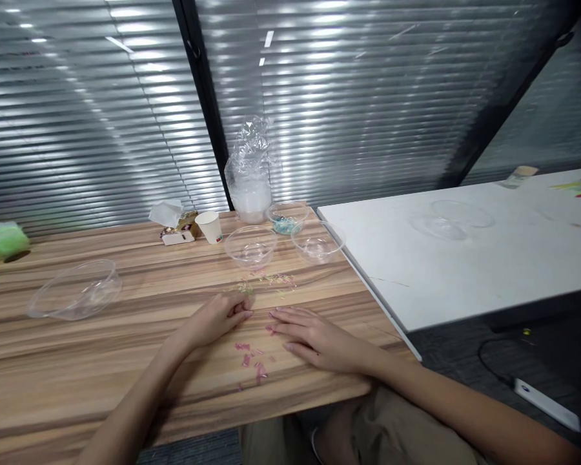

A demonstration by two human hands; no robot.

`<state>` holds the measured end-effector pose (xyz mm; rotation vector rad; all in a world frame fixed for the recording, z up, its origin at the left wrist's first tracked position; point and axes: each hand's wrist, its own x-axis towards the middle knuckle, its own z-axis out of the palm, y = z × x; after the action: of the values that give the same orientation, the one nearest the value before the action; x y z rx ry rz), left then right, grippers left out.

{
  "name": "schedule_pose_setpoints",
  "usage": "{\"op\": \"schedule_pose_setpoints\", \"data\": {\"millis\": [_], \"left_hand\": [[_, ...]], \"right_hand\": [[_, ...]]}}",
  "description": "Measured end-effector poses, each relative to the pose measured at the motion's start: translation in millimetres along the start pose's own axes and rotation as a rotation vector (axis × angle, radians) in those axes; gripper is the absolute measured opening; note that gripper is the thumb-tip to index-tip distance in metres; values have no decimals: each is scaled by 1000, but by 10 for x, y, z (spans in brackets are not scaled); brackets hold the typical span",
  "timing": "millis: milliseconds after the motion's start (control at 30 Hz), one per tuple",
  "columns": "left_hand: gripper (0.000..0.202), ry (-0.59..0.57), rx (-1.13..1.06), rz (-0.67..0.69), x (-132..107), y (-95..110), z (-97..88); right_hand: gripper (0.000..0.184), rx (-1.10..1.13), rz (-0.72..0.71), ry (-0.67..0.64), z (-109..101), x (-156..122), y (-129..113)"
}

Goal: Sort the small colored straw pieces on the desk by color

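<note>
On the wooden table, my left hand (pixel 223 318) rests with its fingers curled and pressed together; what they hold, if anything, is hidden. Just beyond it lies a loose scatter of small yellow-green and pink bits (pixel 275 279). My right hand (pixel 314 336) lies flat, palm down, fingers stretched toward the left hand, its fingertips by a small pink piece. Between my forearms several pink translucent pieces (pixel 246 359) are strewn near the table edge. Two clear plastic bowls (pixel 250 257) (pixel 318 252) stand past the scatter, and behind them another clear bowl (pixel 287 219) holds blue bits.
A clear bowl (pixel 77 300) sits at left, near a bright green bundle (pixel 2 240). Along the back are a tissue box (pixel 180 234), a paper cup (pixel 210 227) and a plastic-wrapped stack (pixel 252 194). A white table (pixel 377 248) adjoins on the right. A power strip (pixel 547 403) lies on the floor.
</note>
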<state>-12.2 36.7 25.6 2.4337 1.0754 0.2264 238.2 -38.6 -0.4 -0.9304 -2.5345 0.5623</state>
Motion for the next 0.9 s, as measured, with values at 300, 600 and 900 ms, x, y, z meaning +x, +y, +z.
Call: {"op": "schedule_pose_setpoints", "data": {"millis": [300,600,900], "left_hand": [[20,-18,-8,-15,1,3,1],[20,-5,-6,-15,-5,12,-2],[19,-14,-26,-14,-5,35,-24]], "right_hand": [[42,13,-6,9,-17,2,-11],[41,26,7,-8,-36,5,-19],[42,27,12,-18,-28,-3,-8]]}}
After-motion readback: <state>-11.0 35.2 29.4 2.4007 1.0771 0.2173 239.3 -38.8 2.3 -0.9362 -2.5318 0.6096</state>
